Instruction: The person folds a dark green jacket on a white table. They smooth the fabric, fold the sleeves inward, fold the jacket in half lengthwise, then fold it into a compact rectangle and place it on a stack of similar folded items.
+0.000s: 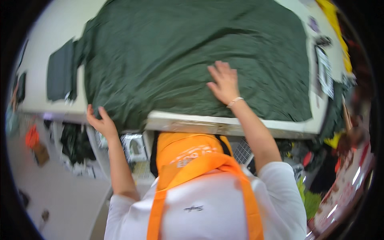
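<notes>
A large dark green cloth [180, 52], wrinkled in places, lies spread over the white table [48, 36]. My right hand [225, 83] rests palm down on its near part, fingers spread. At the cloth's near left corner is my left hand [103, 123], by the table's front edge. Its thumb and fingers are apart, and nothing shows between them. Some of the cloth hangs over the front edge close to that hand. A folded dark green piece [61, 76] sits on the table to the left, against the spread cloth.
Along the right side of the table lie a clear plastic packet [325, 72] and a small dark object [323, 41]. Yellow cloth [338, 32] hangs at the far right. Shelves below hold packaged items [134, 148] and dark fabric [76, 142]. An orange object [32, 137] is at left.
</notes>
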The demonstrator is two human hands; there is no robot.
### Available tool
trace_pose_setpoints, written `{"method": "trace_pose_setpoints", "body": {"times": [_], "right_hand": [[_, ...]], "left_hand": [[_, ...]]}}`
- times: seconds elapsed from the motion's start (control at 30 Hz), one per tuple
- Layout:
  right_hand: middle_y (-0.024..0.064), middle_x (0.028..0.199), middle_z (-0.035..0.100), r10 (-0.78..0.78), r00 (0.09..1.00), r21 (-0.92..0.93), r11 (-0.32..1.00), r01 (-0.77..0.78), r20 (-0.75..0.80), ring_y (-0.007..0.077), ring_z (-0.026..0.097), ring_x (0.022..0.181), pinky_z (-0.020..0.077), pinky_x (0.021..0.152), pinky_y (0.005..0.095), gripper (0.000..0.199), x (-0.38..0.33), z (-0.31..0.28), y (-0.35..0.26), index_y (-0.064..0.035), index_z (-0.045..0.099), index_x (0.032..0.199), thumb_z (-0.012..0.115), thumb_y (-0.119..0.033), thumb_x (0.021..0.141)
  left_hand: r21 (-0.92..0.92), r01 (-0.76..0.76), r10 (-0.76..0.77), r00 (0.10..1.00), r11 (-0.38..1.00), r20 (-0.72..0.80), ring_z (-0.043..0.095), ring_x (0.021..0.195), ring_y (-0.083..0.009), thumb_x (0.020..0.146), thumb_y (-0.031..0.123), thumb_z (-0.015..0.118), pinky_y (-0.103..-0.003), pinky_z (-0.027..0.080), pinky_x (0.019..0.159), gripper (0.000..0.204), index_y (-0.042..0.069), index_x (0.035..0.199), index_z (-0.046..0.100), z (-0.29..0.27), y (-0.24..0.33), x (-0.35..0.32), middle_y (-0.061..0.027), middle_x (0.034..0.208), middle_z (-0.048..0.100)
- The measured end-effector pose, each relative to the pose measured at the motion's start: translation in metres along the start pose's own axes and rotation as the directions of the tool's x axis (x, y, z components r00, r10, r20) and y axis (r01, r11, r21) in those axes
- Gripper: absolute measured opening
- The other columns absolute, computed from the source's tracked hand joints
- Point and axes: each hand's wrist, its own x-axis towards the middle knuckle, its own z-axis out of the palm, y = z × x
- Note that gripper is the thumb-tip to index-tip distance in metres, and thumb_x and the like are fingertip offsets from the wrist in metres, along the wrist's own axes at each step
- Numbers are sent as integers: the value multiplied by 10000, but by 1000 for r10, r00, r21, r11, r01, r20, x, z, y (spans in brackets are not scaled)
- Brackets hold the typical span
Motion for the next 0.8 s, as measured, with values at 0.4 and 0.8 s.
{"method": "trace_pose_setpoints", "body": {"times": [0.4,0.8], "right_hand": [[220,1187,565,779,578,-62,582,-811,-244,381,537,1098,429,955,428,317,-215,-136,351,-9,620,1103,578,-184,841],[33,750,587,801,437,716,15,-698,409,112,547,624,430,517,248,260,-270,-203,489,-39,613,932,622,-292,872]], "left_hand": [[60,-568,355,590,821,725,260,1373,-315,825,149,583,-524,187,1098,581,80,1369,392,54,41,-72,-130,1487,290],[171,-507,142,520,845,842,360,1303,-340,640,-151,454,-366,339,1054,725,55,1335,423,45,94,-56,-152,1437,363]]}}
